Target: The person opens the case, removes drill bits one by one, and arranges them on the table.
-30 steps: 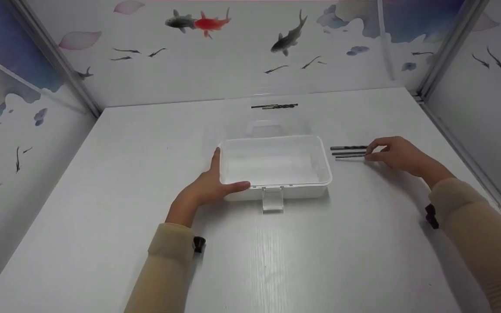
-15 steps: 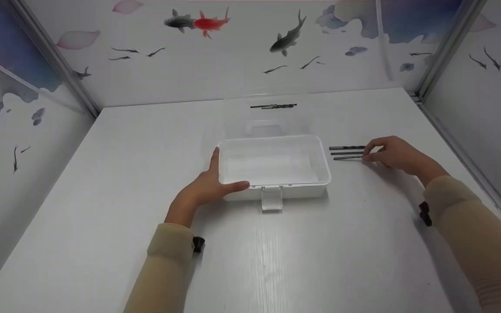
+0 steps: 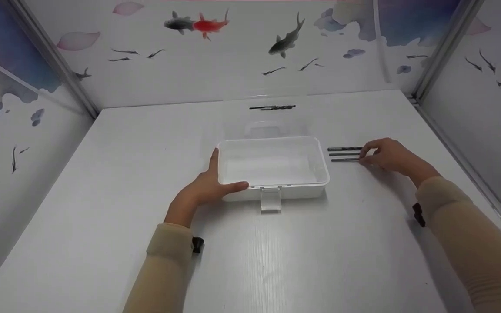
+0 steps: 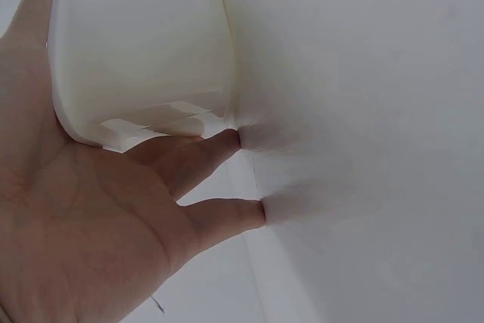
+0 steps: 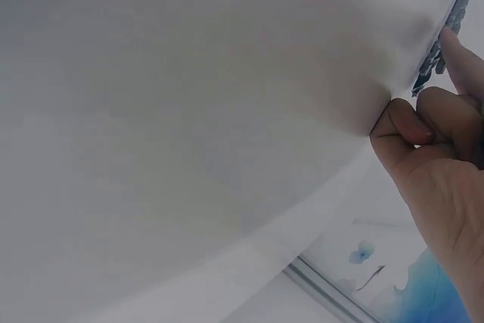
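Observation:
A white plastic box (image 3: 276, 192) stands with its top open in the head view; its clear lid (image 3: 237, 126) lies back behind it. My left hand (image 3: 205, 187) holds against the box's near left corner, thumb along the front rim and fingers extended at the left side. Two of its fingertips touch the table in the left wrist view. Right of the box lie three drill bits (image 3: 344, 149), roughly parallel. My right hand (image 3: 392, 156) pinches the nearest drill bit (image 3: 345, 160) near its right end. Its fingers hide the bits' right ends. Fluted ends show beside the thumb (image 5: 463, 58) in the right wrist view.
More dark drill bits (image 3: 273, 107) lie at the back, seen through or beyond the clear lid. A clear latch (image 3: 271, 200) hangs from the box front. Printed panels (image 3: 242, 78) wall the white table (image 3: 268, 261) at the back and sides.
My right hand has shifted slightly left. The nearest drill bit has moved a little toward me and left, away from the other two. My left hand and the box stay put.

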Demonstrator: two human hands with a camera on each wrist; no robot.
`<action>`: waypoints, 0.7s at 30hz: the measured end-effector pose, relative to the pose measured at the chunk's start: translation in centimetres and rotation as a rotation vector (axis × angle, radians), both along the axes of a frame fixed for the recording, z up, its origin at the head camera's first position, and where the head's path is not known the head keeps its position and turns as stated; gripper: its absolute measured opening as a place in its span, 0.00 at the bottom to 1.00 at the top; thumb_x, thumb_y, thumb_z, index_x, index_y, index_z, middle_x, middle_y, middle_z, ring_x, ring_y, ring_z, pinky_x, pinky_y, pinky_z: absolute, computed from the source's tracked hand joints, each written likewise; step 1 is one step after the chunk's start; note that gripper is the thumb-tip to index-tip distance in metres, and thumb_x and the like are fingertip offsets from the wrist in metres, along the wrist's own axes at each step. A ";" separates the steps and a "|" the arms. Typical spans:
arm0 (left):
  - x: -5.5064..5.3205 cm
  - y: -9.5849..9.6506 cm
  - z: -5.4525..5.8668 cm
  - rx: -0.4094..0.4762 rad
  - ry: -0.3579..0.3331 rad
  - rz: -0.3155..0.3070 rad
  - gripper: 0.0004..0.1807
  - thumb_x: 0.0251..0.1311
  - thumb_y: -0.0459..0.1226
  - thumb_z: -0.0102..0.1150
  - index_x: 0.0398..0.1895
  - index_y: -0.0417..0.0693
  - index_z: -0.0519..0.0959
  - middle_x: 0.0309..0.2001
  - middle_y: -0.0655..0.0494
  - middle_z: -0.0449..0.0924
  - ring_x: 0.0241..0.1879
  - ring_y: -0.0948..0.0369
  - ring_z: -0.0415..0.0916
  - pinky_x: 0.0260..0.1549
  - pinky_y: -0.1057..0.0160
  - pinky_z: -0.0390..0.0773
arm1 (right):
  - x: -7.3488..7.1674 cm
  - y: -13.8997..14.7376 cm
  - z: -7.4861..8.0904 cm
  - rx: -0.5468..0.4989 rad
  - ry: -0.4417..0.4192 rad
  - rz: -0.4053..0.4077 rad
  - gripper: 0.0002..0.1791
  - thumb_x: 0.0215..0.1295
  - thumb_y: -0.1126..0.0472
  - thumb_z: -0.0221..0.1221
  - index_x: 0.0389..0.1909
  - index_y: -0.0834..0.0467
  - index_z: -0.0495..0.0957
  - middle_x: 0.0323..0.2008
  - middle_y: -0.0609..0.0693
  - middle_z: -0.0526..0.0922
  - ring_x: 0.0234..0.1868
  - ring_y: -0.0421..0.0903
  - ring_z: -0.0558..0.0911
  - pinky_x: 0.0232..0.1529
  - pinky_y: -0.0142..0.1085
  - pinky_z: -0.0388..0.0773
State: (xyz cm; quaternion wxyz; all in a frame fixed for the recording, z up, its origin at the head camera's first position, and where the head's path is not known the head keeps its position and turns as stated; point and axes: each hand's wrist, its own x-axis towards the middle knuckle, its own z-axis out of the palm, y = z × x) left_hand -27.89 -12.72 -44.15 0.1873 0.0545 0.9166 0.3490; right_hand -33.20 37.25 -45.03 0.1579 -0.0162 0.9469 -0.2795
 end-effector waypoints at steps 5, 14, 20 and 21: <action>0.0 0.0 -0.1 0.004 0.001 -0.003 0.80 0.49 0.76 0.68 0.86 0.63 0.19 0.88 0.44 0.41 0.86 0.46 0.48 0.83 0.41 0.56 | -0.2 -0.4 0.0 0.023 0.000 0.007 0.16 0.76 0.54 0.61 0.58 0.58 0.83 0.52 0.62 0.80 0.41 0.51 0.78 0.36 0.38 0.78; 0.0 0.0 0.0 -0.005 0.002 -0.004 0.80 0.50 0.75 0.69 0.86 0.62 0.20 0.88 0.41 0.43 0.86 0.45 0.50 0.82 0.41 0.57 | -0.2 -0.4 0.0 0.051 0.026 0.013 0.16 0.76 0.54 0.60 0.57 0.56 0.85 0.61 0.68 0.76 0.48 0.55 0.76 0.39 0.39 0.75; 0.1 0.0 0.1 -0.012 -0.001 -0.005 0.80 0.51 0.75 0.69 0.86 0.62 0.20 0.88 0.41 0.42 0.86 0.44 0.50 0.82 0.40 0.57 | -0.1 -0.3 -0.2 0.043 0.028 0.003 0.16 0.77 0.54 0.59 0.58 0.55 0.85 0.65 0.69 0.75 0.53 0.58 0.75 0.43 0.42 0.76; 0.1 -0.1 0.1 -0.014 -0.002 -0.004 0.80 0.50 0.76 0.68 0.86 0.62 0.20 0.88 0.41 0.43 0.86 0.44 0.50 0.82 0.40 0.57 | -0.1 -0.4 -0.2 0.043 0.027 0.001 0.16 0.77 0.54 0.59 0.58 0.55 0.85 0.66 0.69 0.74 0.53 0.58 0.75 0.44 0.42 0.76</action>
